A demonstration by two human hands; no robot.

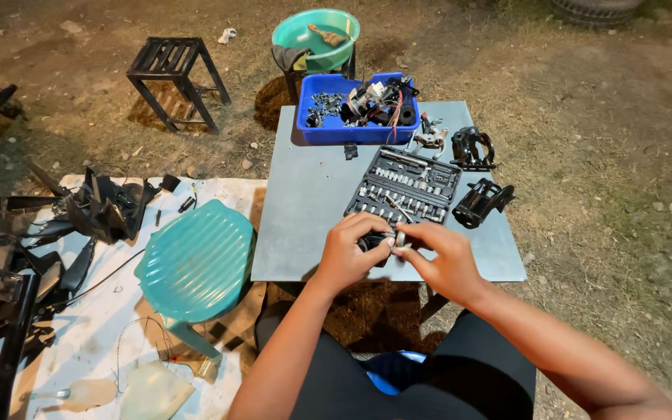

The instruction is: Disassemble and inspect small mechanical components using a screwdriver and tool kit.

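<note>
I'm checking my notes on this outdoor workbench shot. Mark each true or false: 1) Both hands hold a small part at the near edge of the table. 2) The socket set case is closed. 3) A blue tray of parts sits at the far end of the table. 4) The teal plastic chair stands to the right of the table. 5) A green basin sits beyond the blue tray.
1) True: the left hand and right hand meet on a small dark part at the near edge of the grey table.
2) False: the socket set case lies open.
3) True: the blue tray.
4) False: the teal chair stands to the left.
5) True: the green basin.
</note>
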